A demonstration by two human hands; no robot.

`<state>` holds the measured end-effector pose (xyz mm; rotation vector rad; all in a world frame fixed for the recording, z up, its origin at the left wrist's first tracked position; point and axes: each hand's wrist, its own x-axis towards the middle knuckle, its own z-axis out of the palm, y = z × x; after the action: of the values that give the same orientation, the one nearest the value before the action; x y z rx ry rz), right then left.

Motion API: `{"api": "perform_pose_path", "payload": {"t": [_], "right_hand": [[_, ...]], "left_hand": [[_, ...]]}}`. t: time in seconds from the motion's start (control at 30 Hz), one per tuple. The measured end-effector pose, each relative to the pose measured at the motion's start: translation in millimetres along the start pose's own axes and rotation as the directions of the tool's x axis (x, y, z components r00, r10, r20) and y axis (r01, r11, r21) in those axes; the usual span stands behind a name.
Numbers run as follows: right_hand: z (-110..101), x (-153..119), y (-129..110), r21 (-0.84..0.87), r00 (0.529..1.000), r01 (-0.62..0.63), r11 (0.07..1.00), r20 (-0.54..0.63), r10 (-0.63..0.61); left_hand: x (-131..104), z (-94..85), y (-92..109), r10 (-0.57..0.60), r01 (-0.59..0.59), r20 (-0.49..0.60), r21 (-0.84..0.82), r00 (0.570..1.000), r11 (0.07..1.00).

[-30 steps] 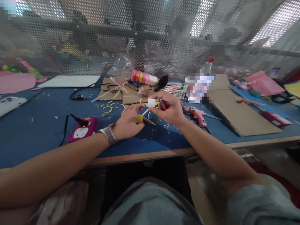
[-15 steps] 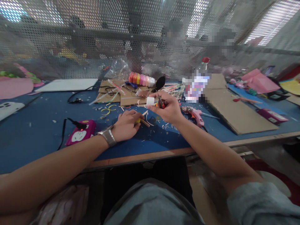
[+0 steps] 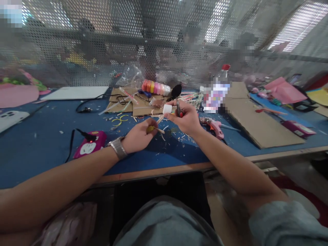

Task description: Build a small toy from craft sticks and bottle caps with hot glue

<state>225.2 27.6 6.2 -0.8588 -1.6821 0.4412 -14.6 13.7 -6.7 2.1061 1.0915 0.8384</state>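
Note:
Between the thumb and fingers of my left hand [image 3: 140,136] is a small yellow round piece [image 3: 150,129] with thin wooden sticks [image 3: 160,130] jutting out to the right. My right hand [image 3: 188,119] is closed, its thumb and forefinger pinching a small white cylinder [image 3: 167,109]. A hand tool with red and black grips [image 3: 179,108] is also tucked in that hand, metal tip upward; whether it is pliers or scissors I cannot tell. The stick tips reach close to the white cylinder; whether they touch is unclear. White scraps and strips [image 3: 164,136] lie below.
A purple power strip [image 3: 90,145] with a plugged-in cord stands left of my watch. Right of my hands lies a pink glue gun [image 3: 217,128], with a cardboard sheet [image 3: 263,126] beyond. Paint pots [image 3: 156,87], a bottle [image 3: 217,92] and flat cardboard [image 3: 143,110] fill the back.
My left hand has turned and risen slightly, showing more of the yellow piece and sticks. My right hand keeps its pinch on the white cylinder, and the tool in it has tilted more upright.

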Motion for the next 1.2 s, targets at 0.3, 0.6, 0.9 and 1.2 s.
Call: {"api": "perform_pose_path", "payload": {"t": [0.3,0.6,0.9,1.2], "right_hand": [[-0.1,0.9,5.1,-0.008,0.992,-0.125,0.992,0.032,0.125],[1.1,-3.0,-0.4,-0.077,0.973,-0.147,0.986,0.17,0.158],[6.4,-6.0,1.6,-0.074,0.973,-0.186,0.98,0.122,0.194],[6.5,-8.3,-0.4,-0.194,0.983,-0.104,0.976,0.129,0.13]], "left_hand": [[7.6,3.3,-1.8,-0.149,0.054,-0.166,-0.472,0.975,0.88],[4.5,2.0,2.2,-0.088,-0.084,-0.314,-0.495,0.945,0.865],[0.9,2.9,4.7,0.09,-0.218,-0.348,-0.347,0.933,0.912],[-0.8,2.8,-2.2,0.226,-0.278,-0.306,-0.137,0.925,0.951]]}}
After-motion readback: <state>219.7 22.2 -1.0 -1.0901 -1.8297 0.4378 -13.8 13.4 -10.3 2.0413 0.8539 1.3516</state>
